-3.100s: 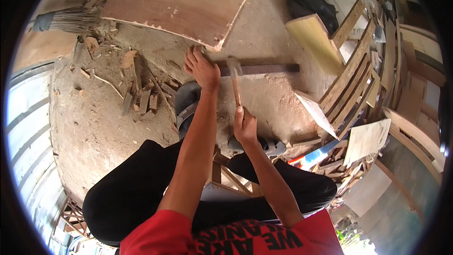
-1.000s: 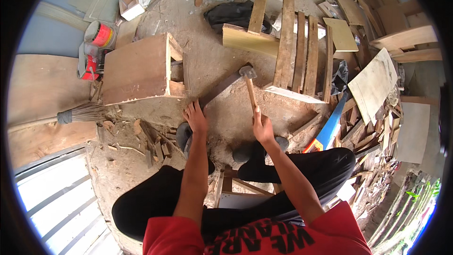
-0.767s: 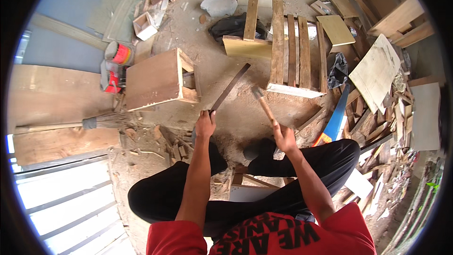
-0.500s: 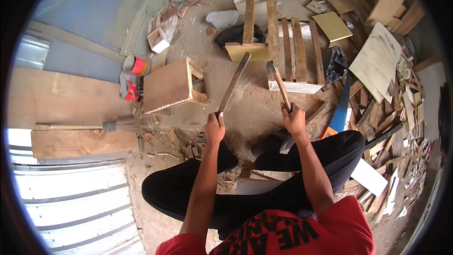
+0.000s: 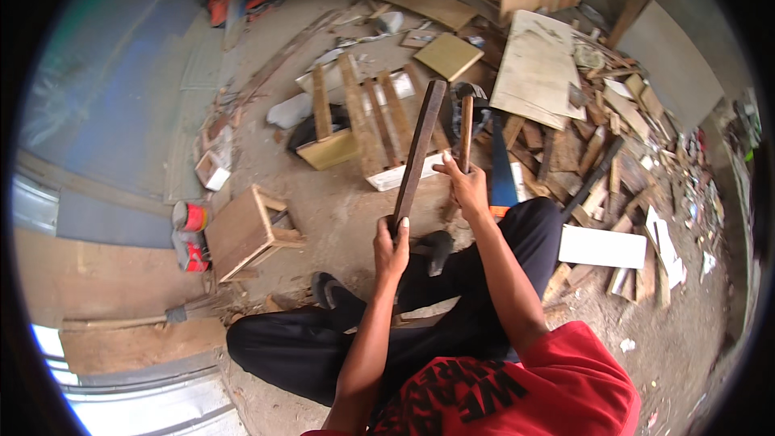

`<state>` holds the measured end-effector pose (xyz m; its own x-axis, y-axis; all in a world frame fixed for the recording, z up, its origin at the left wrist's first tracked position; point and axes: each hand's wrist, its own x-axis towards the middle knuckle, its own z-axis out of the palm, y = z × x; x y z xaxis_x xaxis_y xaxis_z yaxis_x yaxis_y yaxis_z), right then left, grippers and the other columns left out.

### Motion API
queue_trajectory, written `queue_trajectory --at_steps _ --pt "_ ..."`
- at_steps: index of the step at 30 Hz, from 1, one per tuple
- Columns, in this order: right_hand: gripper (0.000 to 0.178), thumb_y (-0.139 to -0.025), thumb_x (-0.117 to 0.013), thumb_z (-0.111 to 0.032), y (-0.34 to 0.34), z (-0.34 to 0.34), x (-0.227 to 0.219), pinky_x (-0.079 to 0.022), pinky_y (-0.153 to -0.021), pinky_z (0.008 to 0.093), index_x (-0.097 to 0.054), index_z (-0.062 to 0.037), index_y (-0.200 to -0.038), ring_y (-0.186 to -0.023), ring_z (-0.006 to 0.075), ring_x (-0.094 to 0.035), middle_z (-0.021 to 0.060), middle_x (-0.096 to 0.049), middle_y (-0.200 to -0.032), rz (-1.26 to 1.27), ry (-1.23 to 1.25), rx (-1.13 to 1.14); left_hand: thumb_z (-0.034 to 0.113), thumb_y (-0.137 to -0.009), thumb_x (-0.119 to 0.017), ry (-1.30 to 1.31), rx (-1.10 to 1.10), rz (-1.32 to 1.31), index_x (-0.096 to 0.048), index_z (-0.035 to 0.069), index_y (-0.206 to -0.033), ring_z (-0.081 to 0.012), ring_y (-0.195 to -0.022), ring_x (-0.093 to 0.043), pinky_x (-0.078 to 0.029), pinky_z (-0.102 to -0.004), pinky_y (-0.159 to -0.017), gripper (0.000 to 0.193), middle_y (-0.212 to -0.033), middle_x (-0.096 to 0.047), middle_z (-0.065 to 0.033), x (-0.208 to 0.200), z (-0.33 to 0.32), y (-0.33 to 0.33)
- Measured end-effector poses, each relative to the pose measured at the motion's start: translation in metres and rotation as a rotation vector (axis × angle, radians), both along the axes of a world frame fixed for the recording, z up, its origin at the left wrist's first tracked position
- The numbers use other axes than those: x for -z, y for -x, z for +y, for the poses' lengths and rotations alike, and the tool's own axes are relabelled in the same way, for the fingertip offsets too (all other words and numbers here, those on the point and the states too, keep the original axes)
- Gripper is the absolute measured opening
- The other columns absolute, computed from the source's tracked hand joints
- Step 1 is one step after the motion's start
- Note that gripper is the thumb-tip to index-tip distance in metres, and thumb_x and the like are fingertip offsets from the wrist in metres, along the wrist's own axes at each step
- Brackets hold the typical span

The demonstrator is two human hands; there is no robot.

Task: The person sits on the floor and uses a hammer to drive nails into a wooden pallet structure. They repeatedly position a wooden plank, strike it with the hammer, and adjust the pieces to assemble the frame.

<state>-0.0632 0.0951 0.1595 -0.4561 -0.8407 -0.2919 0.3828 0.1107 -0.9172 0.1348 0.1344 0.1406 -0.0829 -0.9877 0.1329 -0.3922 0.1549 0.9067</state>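
My left hand [image 5: 392, 249] is closed around the lower end of a long, dark wooden strip [image 5: 420, 149]. The strip points up and away, leaning slightly right. To its right, my right hand [image 5: 467, 186] grips a hammer [image 5: 466, 131] by its wooden handle, with the dark head at the top. My right thumb sticks up near the strip; whether it touches the wood I cannot tell. Strip and hammer are held apart above the floor, in front of my bent knees.
A small wooden stool [image 5: 240, 232] stands at left beside red cans [image 5: 190, 216]. Ahead lies a slatted wooden frame [image 5: 373, 125]. A blue-bladed handsaw [image 5: 504, 168] rests by my right knee. Scrap wood [image 5: 593, 153] and a white board [image 5: 602, 247] cover the right side.
The view has swung to the right. My hands have come closer together, the hammer now stands more upright, and the wooden strip appears larger and raised nearer to me.
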Motion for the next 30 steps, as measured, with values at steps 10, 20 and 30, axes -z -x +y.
queue_trajectory --at_steps 10,20,30 --pt "0.036 -0.089 -0.074 -0.037 0.046 0.044 -0.035 -0.024 -0.034 0.0255 -0.049 -0.0126 -0.08 -0.036 0.0072 -0.036 -0.0042 -0.043 -0.053 -0.164 0.13 0.102 0.02 -0.09 -0.073 -0.244 0.311 0.264 -0.054 0.0 -0.105 -0.0139 -0.081 -0.061 -0.05 -0.0296 -0.073 0.031 -0.093 -0.063 -0.0072 -0.007 0.011 0.033" --pt "0.053 -0.1 -0.052 -0.049 0.037 0.065 -0.066 -0.024 -0.033 0.0225 -0.069 0.0013 -0.098 -0.035 0.004 -0.034 -0.0033 -0.047 -0.05 -0.148 0.112 -0.111 0.036 -0.103 -0.049 -0.832 0.684 0.771 -0.06 -0.002 -0.123 -0.0217 -0.097 -0.069 -0.059 -0.0361 -0.078 0.045 -0.113 -0.068 -0.0137 -0.061 0.017 0.047" --pt "0.046 -0.098 -0.054 -0.053 0.02 0.069 -0.047 -0.024 -0.034 0.0262 -0.049 -0.011 -0.08 -0.034 0.01 -0.033 -0.0006 -0.039 -0.047 -0.111 0.03 -0.066 0.043 -0.1 -0.053 -0.759 0.453 0.681 -0.068 0.0 -0.111 -0.0084 -0.071 -0.062 -0.048 -0.0214 -0.06 0.047 -0.087 -0.069 -0.0054 -0.066 0.02 0.037"
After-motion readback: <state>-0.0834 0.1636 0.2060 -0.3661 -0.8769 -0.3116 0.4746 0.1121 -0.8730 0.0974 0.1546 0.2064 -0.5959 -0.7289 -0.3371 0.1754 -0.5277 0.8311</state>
